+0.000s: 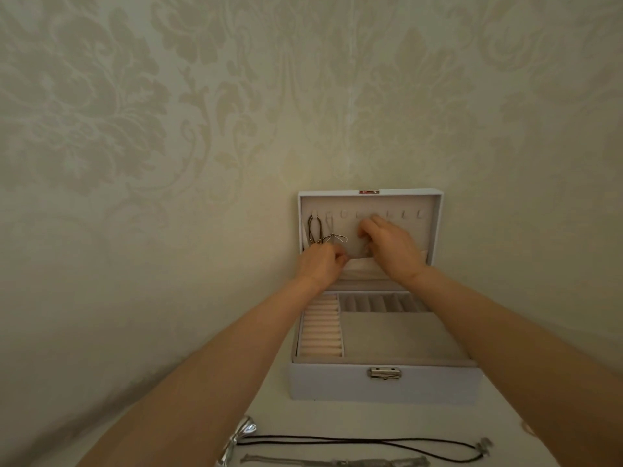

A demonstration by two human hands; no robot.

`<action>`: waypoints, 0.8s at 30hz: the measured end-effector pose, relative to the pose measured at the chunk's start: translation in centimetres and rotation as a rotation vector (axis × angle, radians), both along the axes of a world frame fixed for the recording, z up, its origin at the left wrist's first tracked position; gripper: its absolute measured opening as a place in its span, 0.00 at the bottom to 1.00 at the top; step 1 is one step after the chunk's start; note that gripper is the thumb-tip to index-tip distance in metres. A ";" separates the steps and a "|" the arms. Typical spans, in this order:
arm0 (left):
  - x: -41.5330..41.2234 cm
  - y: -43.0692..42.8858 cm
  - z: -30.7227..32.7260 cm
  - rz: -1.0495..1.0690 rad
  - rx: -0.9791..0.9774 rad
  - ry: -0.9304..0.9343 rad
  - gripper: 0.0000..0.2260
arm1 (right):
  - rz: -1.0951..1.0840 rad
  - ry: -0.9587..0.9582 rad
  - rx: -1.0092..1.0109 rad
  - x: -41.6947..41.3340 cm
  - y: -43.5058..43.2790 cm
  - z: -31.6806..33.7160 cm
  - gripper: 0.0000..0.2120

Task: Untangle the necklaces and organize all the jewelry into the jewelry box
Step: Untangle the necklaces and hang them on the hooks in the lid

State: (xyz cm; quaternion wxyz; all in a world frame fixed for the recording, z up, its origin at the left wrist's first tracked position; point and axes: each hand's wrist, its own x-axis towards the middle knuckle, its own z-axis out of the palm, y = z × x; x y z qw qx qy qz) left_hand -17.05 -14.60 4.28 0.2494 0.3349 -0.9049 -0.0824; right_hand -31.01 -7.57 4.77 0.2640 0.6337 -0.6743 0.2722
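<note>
- One head-worn wide-angle camera looks forward and down from behind and above the fingers (371, 227).
- It faces a pale damask-papered wall (168, 112), which rises just beyond the fingers and fills the upper frame.
- The open white jewellery box with beige lining (337, 385) lies close, under the fingers, right of centre.
- Nearer than the fingers, the white table (337, 421) is cut by the bottom edge.

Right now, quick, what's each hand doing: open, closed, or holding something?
Left hand: curled at the lid pocket; cannot tell if it holds anything.
Right hand: curled by the lid hooks; cannot tell either.
</note>
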 end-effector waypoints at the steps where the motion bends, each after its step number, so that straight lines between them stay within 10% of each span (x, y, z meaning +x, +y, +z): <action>1: 0.0 -0.1 -0.1 0.000 0.016 0.022 0.11 | -0.017 -0.007 0.028 0.0 0.0 -0.2 0.11; 10: 1.7 1.0 -0.6 -0.106 0.060 0.137 0.14 | -0.032 -0.077 -0.097 0.0 1.4 -1.1 0.07; 17: 5.2 4.4 -0.6 -0.190 0.093 -0.018 0.07 | 0.063 -0.336 0.339 2.6 6.6 -2.2 0.04; 24: 8.9 6.1 -2.6 0.362 0.010 -0.291 0.19 | -0.499 -0.205 0.291 2.1 10.7 -3.2 0.13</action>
